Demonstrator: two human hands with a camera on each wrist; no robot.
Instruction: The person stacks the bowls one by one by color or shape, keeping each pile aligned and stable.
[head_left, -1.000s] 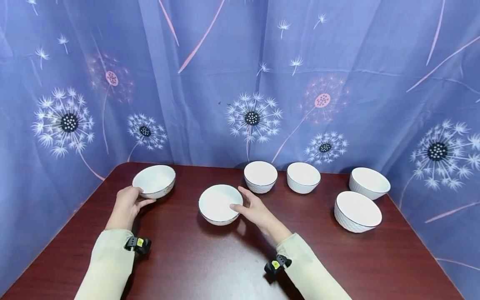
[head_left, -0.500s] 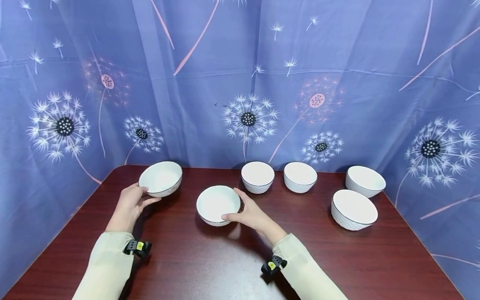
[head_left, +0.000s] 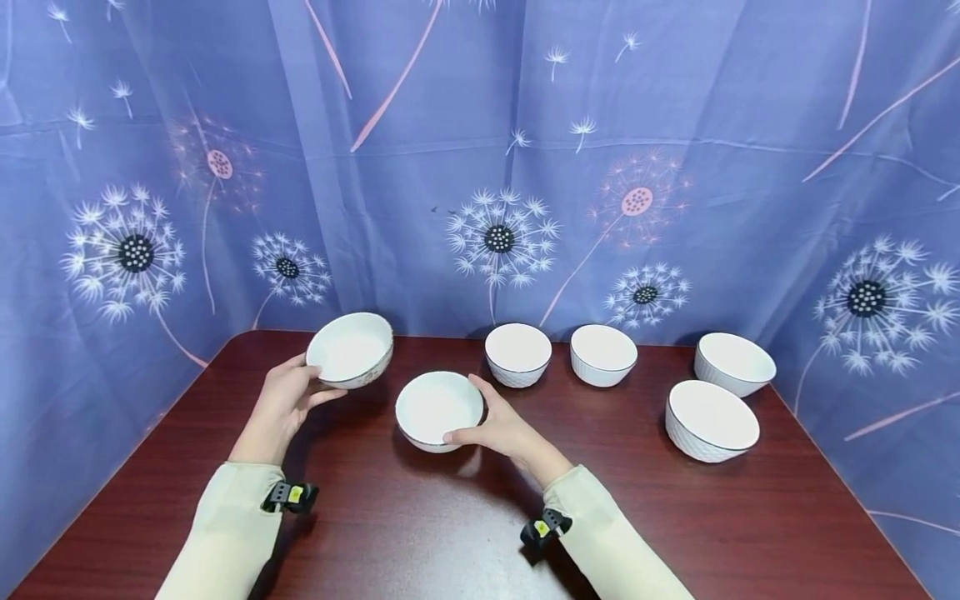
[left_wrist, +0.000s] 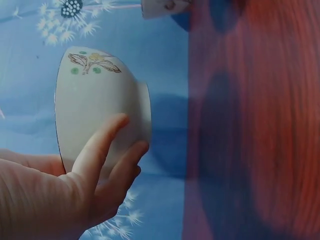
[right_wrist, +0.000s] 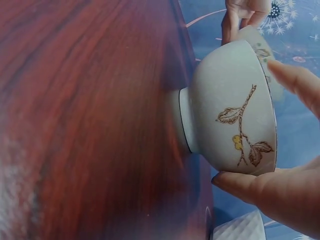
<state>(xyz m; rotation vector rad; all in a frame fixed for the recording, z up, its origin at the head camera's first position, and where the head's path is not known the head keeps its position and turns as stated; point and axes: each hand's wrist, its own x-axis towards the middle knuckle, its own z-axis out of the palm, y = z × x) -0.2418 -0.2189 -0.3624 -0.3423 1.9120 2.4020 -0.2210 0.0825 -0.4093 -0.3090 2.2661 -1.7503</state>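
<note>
My left hand [head_left: 281,406] grips a white bowl [head_left: 349,348] by its near-left rim and holds it up off the table, slightly tilted. In the left wrist view, fingers lie along the outside of this bowl [left_wrist: 95,100], which bears a leaf-and-berry pattern. Near the table's middle, my right hand [head_left: 510,429] pinches a second white bowl [head_left: 435,408] at its right rim. The right wrist view shows the brown leaf sprig on that bowl's side [right_wrist: 235,115]. Its foot is close to the table; whether they touch I cannot tell.
Two small white ribbed bowls, one left [head_left: 517,354] and one right [head_left: 602,356], stand at the table's back. Toward the right edge are a fluted bowl [head_left: 735,364] and a diamond-textured bowl [head_left: 711,423]. A blue dandelion curtain [head_left: 420,208] hangs behind the dark red table [head_left: 420,533].
My left hand has lifted its bowl and carried it to the right, closer to the second bowl. The right hand keeps its hold, its thumb shifted slightly left; its bowl has barely moved.
</note>
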